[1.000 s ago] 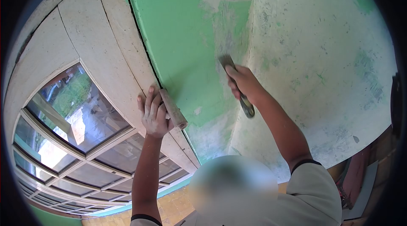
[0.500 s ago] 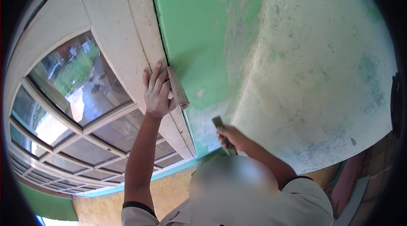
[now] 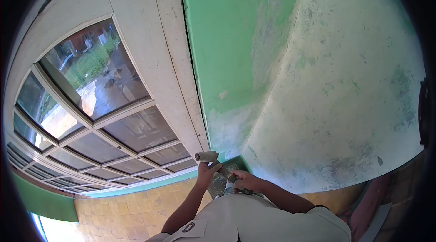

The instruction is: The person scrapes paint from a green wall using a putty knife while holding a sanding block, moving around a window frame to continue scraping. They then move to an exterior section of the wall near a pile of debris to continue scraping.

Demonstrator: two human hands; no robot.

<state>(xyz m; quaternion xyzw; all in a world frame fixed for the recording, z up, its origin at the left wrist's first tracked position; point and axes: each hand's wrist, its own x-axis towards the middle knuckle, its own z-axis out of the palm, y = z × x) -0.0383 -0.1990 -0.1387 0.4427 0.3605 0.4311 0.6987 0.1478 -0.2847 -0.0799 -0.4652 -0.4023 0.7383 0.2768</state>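
Left hand (image 3: 206,172) grip clamped on pale round wooden handle (image 3: 205,155) pointing up-left; just right, right hand (image 3: 243,180) grip closed on mostly hidden dark scraper (image 3: 246,191), grey smeared blade (image 3: 219,183) between.

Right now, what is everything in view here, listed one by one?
patchy green painted wall: one, green and off-white, top and right, two faces meeting at a corner
white wooden window frame: one, white, left of the wall
clear glass panes: several, see-through, set in the frame
yellow tiled floor: one, yellow, bottom left
tan round wooden handle: one, tan, low centre, sticking up from the left hand
grey flat metal scraper: one, grey, between the two hands
cream short-sleeved shirt: one, cream, bottom centre
left hand: one, closed round the wooden handle
right hand: one, closed on the scraper
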